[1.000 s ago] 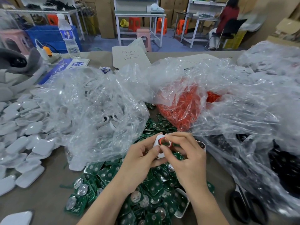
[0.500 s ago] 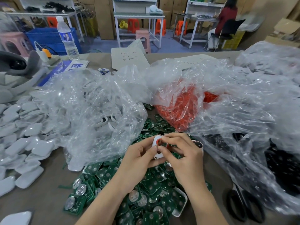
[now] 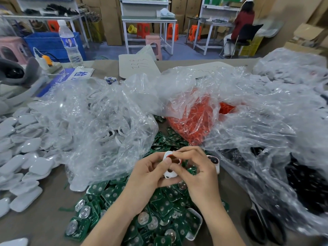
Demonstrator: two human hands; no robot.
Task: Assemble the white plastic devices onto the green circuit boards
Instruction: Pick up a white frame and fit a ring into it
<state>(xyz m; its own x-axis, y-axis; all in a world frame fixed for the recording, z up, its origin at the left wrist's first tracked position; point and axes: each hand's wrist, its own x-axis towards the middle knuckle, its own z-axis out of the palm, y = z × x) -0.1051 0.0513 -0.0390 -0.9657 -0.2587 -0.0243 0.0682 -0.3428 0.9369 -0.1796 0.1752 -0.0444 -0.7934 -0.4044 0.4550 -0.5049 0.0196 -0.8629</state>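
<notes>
Left hand [image 3: 149, 173] fingers are curled round a white plastic device [image 3: 169, 174], which is held just above the heap of green circuit boards [image 3: 159, 206] at the middle of the desk's [image 3: 44, 224] near edge. An orange piece [image 3: 173, 156] at the device's upper end is pinched by the right hand [image 3: 199, 175]. A fitting step is judged to be in hand. Whether a board is already seated cannot be told. If not, one must be picked and pressed in squarely.

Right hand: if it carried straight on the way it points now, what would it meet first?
The right hand pinches the white device, which the left hand grips opposite; that comes first. Beyond, probably the clear bag, depth unclear.
</notes>
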